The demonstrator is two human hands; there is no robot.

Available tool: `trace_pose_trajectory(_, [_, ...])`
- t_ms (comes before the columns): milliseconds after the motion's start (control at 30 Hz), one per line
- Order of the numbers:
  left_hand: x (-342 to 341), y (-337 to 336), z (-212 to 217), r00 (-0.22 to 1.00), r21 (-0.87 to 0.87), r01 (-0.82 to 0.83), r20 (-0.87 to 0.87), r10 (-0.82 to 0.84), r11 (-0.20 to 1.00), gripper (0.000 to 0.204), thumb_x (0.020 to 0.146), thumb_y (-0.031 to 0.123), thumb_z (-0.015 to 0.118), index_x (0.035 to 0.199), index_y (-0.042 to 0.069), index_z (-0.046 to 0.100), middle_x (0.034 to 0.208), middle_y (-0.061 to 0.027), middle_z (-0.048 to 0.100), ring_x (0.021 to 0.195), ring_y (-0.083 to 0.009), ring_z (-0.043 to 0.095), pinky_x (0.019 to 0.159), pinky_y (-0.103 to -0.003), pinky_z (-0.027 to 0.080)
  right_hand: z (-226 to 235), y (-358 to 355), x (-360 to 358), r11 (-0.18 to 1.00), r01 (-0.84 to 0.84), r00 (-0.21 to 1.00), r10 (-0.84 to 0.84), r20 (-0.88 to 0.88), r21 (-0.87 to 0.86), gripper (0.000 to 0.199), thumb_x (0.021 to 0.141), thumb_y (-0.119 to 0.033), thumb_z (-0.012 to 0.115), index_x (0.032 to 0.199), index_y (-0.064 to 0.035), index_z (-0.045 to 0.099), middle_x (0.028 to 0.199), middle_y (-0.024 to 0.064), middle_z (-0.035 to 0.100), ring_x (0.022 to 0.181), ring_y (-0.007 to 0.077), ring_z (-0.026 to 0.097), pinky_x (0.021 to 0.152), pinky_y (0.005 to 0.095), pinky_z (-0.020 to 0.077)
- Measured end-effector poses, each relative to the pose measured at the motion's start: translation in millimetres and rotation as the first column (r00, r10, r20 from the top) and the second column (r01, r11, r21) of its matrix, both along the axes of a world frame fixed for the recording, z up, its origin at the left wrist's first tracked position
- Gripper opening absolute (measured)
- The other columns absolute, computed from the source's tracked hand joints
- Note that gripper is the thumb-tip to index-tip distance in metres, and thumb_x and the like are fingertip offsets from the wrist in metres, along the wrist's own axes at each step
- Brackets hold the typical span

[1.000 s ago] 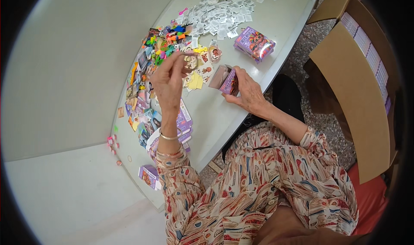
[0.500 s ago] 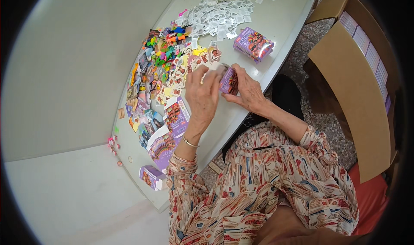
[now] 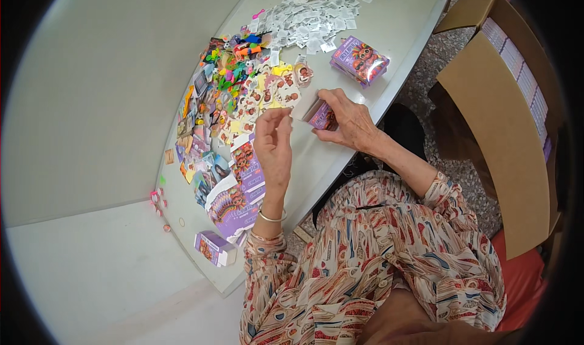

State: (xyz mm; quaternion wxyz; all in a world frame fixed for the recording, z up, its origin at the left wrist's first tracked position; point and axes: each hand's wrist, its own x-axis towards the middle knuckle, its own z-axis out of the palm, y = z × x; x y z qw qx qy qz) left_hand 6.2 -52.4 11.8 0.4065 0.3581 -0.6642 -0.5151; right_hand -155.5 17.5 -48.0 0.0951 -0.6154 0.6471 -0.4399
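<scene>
My right hand grips a small purple carton with a colourful printed picture, its upper end turned toward my left hand. To the left of it my left hand is raised, thumb and fingers pinched together; what they hold, if anything, is too small to make out. Just beyond its fingertips lie small stickers or cut-outs with printed figures. Flat purple cartons lie partly hidden behind my left wrist, with a fanned stack of purple cards below them.
A stack of purple packs lies at the far right of the table. Small white packets form a heap at the back. Colourful little toys cover the left side. A purple box lies near the lower left corner. An open cardboard box stands at right.
My left hand has drawn away to the left from the carton, and the white flap or piece by its fingers no longer shows there. My right hand keeps its hold, the carton slightly tilted.
</scene>
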Motion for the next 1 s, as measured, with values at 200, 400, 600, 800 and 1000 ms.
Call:
trace_pose_trajectory(200, [-1,-20,-4,0.973,0.511,0.226,-0.077,-0.218,0.829,0.028,0.090,0.012,0.062,0.114,-0.002,0.057,0.092,-0.0045,0.062,0.083,-0.0110,0.059,0.068,-0.025,0.046,6,1,2,0.999,-0.030,1.000,0.030,0.003,-0.014,0.077,0.068,-0.027,0.077,0.130,-0.0086,0.036,0.109,0.0145,0.051,0.089,0.0339,0.060,0.067,0.0412,0.0530])
trace_pose_trajectory(400, [-10,-12,-12,0.947,0.181,0.240,0.173,-0.271,0.954,0.035,0.090,0.009,0.060,0.123,-0.003,0.055,0.103,-0.0093,0.066,0.094,-0.0178,0.062,0.078,-0.029,0.049,1,0,0,0.998,-0.033,0.999,0.032,-0.025,-0.050,0.079,0.068,-0.027,0.077,0.132,-0.0066,0.034,0.107,0.0149,0.053,0.090,0.0339,0.060,0.068,0.0404,0.0526])
trace_pose_trajectory(600, [-21,20,-7,0.926,-0.407,0.199,0.375,-0.036,0.891,0.033,0.091,0.010,0.059,0.121,-0.003,0.058,0.109,-0.0217,0.066,0.101,-0.0225,0.064,0.084,-0.031,0.049,-4,0,0,1.000,0.001,1.000,-0.001,0.023,0.022,0.088,0.067,-0.031,0.078,0.133,0.0022,0.030,0.106,0.0191,0.054,0.092,0.0353,0.060,0.069,0.0426,0.0526])
trace_pose_trajectory(800, [-32,15,0,0.942,-0.224,0.120,0.333,-0.040,0.967,0.027,0.090,0.011,0.061,0.115,-0.002,0.063,0.095,-0.0204,0.067,0.080,-0.0187,0.066,0.073,-0.029,0.050,-1,1,-3,0.996,0.044,0.998,-0.041,0.043,-0.075,0.087,0.063,-0.027,0.080,0.131,0.0014,0.033,0.102,0.0189,0.055,0.092,0.0349,0.059,0.071,0.0411,0.0515])
trace_pose_trajectory(1000, [-28,9,-9,0.954,-0.213,0.073,0.300,-0.006,0.974,0.023,0.090,0.008,0.061,0.110,-0.002,0.066,0.082,-0.0132,0.065,0.068,-0.0131,0.057,0.062,-0.028,0.046,-6,8,3,0.989,0.033,0.995,-0.018,0.098,-0.145,0.076,0.064,-0.022,0.076,0.126,-0.0006,0.038,0.097,0.0169,0.054,0.088,0.0343,0.058,0.071,0.0404,0.0502])
